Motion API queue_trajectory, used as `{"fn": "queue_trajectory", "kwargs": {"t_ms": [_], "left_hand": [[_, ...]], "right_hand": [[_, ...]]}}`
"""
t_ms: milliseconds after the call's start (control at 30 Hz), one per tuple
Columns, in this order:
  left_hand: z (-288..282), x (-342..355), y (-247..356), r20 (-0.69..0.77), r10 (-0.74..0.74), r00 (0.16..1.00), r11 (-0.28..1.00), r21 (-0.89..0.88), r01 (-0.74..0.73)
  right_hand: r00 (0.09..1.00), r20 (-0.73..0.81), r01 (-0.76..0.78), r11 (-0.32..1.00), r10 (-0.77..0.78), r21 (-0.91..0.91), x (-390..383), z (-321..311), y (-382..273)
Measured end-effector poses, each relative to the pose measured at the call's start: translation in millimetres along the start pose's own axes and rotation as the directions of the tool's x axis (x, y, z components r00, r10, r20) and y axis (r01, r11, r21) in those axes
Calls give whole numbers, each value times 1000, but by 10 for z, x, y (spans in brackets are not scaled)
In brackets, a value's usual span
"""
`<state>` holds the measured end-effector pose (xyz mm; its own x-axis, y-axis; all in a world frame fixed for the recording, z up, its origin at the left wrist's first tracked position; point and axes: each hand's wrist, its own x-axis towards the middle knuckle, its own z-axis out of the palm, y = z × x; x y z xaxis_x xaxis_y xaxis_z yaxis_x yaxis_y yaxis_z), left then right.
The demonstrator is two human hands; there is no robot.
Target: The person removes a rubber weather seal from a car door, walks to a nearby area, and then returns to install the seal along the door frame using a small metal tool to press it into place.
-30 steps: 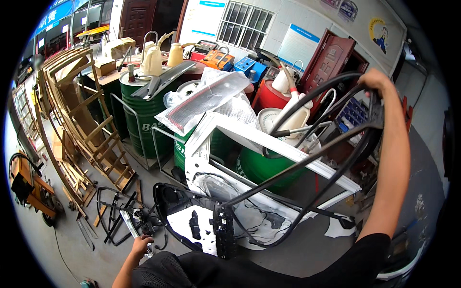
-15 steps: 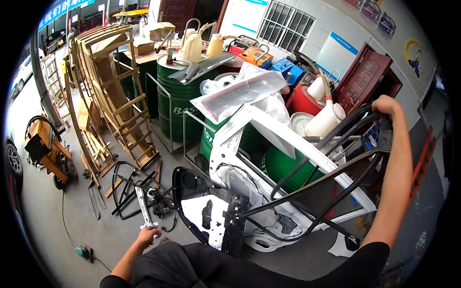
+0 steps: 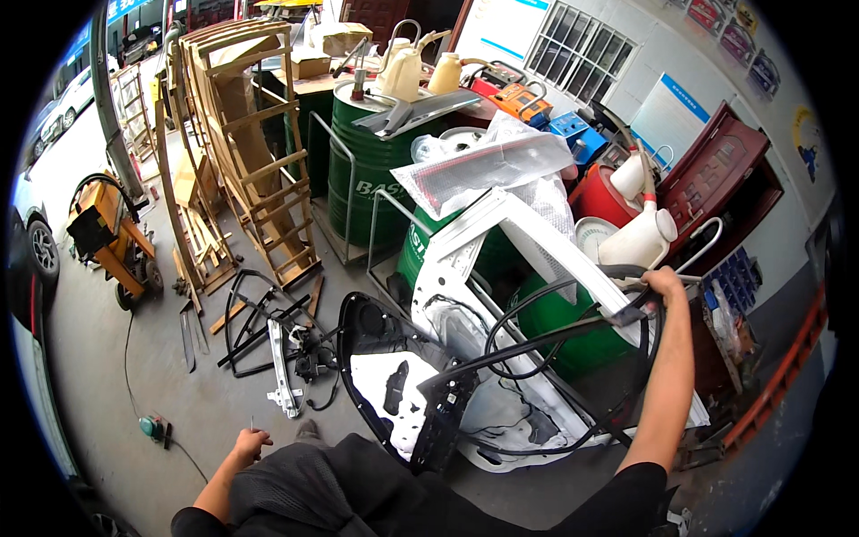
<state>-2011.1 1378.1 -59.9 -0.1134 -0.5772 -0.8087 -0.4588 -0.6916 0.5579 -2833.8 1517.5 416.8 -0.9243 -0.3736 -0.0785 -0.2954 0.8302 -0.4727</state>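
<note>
Black rubbery-looking strips (image 3: 537, 345), long and looped, stretch across the front of the white car door (image 3: 447, 259), and the right hand (image 3: 664, 284) grips them in a bunch near that door's upper right corner. To the left of the white door and nearer the wearer, the left hand (image 3: 253, 445) is curled round a thin rod (image 3: 252, 421) that pokes up from the fingers; its kind is too small to tell. Just in front of the white door, on its left, leans a black door panel (image 3: 376, 336) with a white insert. Farther left of the white door, on the floor, lies a silver metal rail (image 3: 280, 358) among black frame pieces (image 3: 234, 336). Behind the white door stand green drums (image 3: 362, 179), with bubble wrap (image 3: 483, 170) spread over its upper edge, and left beyond them rises a wooden rack (image 3: 279, 216).
</note>
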Motion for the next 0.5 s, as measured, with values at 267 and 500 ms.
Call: {"fn": "queue_trajectory", "kwargs": {"t_ms": [267,500], "left_hand": [[-225,-458,-326,-156,51,986,958,288,-4],[-561,-376,-561,-201,-31,979,979,190,70]], "right_hand": [[933,312,185,983,-179,10,324,333,361],[901,22,427,875,-434,-227,15,82,396]]}}
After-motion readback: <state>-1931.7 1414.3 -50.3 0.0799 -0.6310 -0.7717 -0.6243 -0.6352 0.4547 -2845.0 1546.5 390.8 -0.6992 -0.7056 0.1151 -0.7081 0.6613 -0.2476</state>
